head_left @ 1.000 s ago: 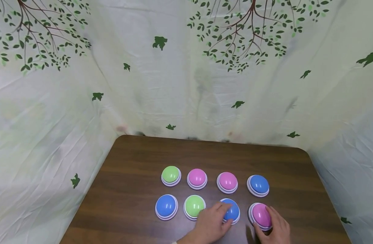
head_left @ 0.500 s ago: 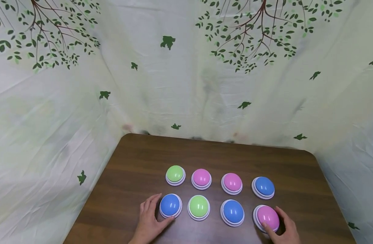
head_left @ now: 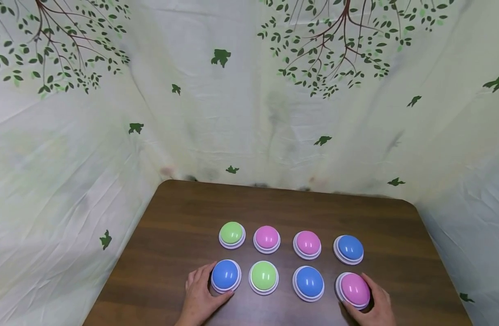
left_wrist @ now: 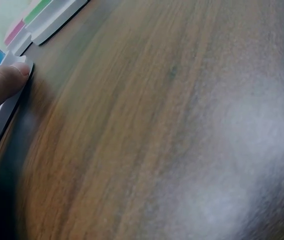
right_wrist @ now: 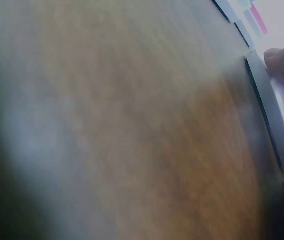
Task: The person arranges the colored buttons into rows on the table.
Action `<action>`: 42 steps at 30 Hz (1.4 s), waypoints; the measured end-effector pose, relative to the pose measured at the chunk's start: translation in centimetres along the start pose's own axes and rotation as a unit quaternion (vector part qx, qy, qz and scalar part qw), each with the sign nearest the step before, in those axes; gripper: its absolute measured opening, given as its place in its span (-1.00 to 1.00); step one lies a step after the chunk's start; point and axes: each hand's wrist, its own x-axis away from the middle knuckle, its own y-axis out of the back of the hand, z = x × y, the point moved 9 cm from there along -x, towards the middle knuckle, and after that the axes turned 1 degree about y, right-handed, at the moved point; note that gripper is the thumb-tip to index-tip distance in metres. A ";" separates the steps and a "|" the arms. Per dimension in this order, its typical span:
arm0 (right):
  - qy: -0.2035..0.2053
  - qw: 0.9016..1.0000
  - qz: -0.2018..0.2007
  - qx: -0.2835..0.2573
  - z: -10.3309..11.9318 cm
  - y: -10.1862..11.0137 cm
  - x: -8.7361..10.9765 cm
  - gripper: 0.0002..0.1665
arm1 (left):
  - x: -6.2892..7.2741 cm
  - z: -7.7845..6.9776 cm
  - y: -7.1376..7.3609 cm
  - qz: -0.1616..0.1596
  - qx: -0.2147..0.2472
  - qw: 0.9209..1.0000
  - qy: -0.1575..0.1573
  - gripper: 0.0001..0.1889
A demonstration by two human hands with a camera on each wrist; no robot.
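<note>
1. fingers (head_left: 197, 275) of the left hand (head_left: 199, 295) are gripping the near-left blue button (head_left: 225, 274) on the desk (head_left: 200, 213).
2. the right hand (head_left: 377, 303) is gripping the near-right pink button (head_left: 354, 290).
3. white bases (head_left: 308, 299) are holding coloured domes (head_left: 309, 281).

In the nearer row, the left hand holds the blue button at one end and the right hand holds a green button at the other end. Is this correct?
One colour is wrong: the right hand holds a pink button, not green, as the head view shows. The left hand does hold the blue button.
</note>
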 end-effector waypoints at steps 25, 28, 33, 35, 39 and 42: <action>0.026 0.999 -0.025 0.006 0.3 0.2 -0.4 0.15 | -0.3 0.0 0.1 -0.007 -0.006 1.000 0.005 -0.02; 0.022 1.000 -0.016 0.003 0.1 0.0 -0.5 0.16 | -0.3 0.0 0.2 -0.008 -0.003 1.000 0.004 -0.01; 0.032 0.999 -0.018 -0.005 0.3 -0.2 -0.5 0.18 | -0.1 0.2 0.6 -0.016 0.024 1.000 0.008 0.03; 0.041 0.999 -0.024 -0.013 0.7 -0.2 -0.4 0.21 | 0.0 0.2 0.8 -0.021 0.042 0.999 0.019 0.05; 0.095 0.992 -0.081 -0.018 2.5 0.5 0.3 0.20 | 0.5 -1.6 1.7 -0.058 0.063 0.996 -0.020 -0.02; 0.175 0.966 -0.189 -0.030 5.2 1.4 1.5 -0.03 | 1.2 -5.4 1.9 -0.079 0.091 0.985 -0.124 -0.19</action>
